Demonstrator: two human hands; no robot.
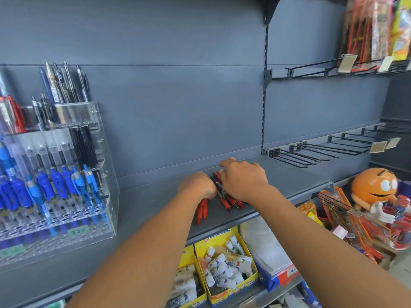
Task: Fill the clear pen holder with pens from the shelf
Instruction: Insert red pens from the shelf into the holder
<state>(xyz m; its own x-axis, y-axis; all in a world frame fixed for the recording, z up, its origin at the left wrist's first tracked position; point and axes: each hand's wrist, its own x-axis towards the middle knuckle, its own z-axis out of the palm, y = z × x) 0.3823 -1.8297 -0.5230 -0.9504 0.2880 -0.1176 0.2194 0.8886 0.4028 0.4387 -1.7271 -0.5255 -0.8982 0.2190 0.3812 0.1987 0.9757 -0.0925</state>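
As L hand (198,187) grips red pens (201,212) — holder (110,185) part-full.

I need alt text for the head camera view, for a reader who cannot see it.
A person's left hand grips a bunch of red pens on a grey shelf, while the right hand lies palm down over more loose red pens beside it. A clear pen holder, holding blue and black pens, stands at the shelf's left end.
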